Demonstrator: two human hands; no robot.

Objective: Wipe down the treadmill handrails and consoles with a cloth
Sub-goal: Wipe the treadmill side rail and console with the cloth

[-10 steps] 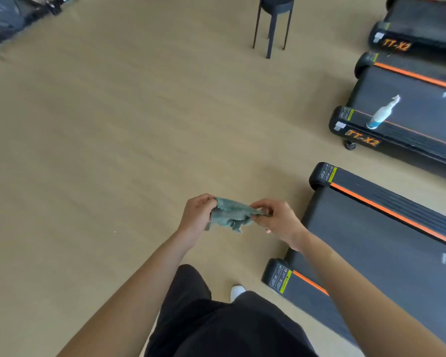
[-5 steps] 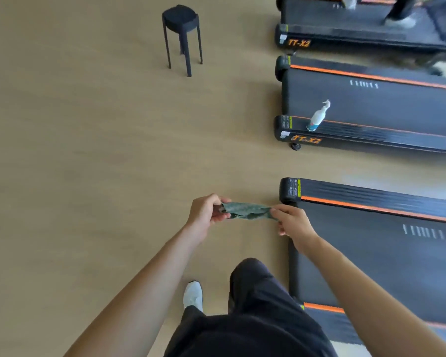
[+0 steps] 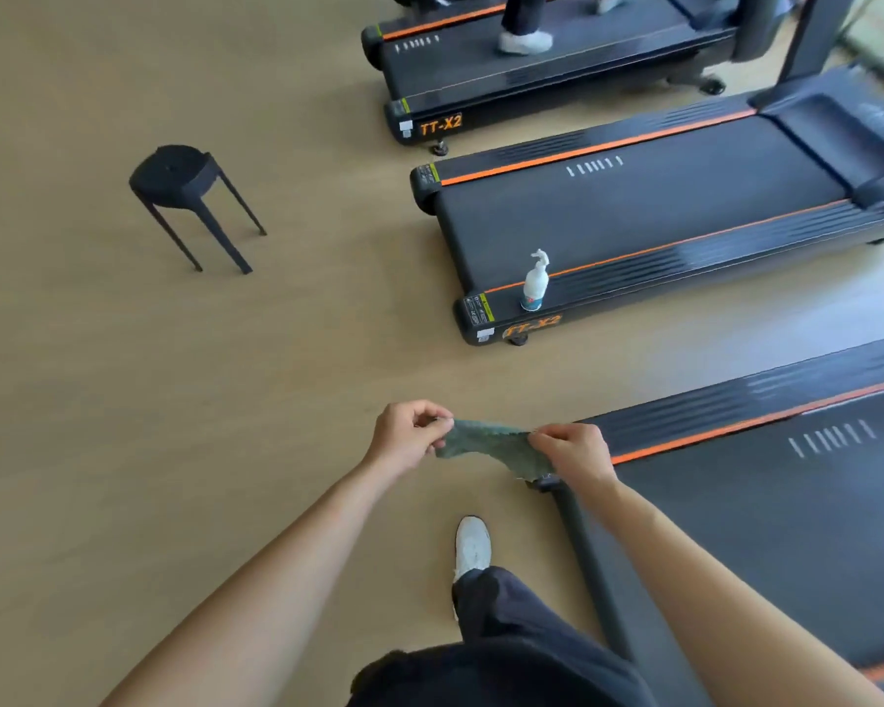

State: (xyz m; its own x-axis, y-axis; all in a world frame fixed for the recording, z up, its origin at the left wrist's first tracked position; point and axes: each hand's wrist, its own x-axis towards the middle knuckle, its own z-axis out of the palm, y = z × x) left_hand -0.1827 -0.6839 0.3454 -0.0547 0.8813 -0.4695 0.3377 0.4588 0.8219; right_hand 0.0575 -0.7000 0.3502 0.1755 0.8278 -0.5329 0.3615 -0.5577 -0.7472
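Grey-green cloth [image 3: 486, 443] hangs stretched between the two hands, in the air just above the rear corner of the nearest treadmill [image 3: 787, 528]; the left hand [image 3: 407, 436] pinches one end between thumb and curled fingers; the right hand [image 3: 575, 451] pinches the other end, where the fabric droops lower.

The person's white shoe [image 3: 473, 546] is on the wooden floor [image 3: 174, 400] beside that treadmill; on the side rail of the middle treadmill [image 3: 634, 211] a white spray bottle [image 3: 536, 282] stands upright, well apart from the hands; beyond it another person's shoe [image 3: 524, 42] rests on the far treadmill [image 3: 532, 68]; a black stool [image 3: 174, 170] stands alone to the left.

The step in hand looks like readying the cloth, opening or refolding it before any wiping; no handrail or console is within reach here, so the wiping itself seems not yet begun; the next move likely calls for walking up to a treadmill's front end, perhaps collecting the bottle first, and bunching the cloth into one hand.

Against half a second ago, the cloth has spread from a thin taut strip into a wider drape; the view has swung, so the stool sits lower and further left, and the far treadmill shows more fully.
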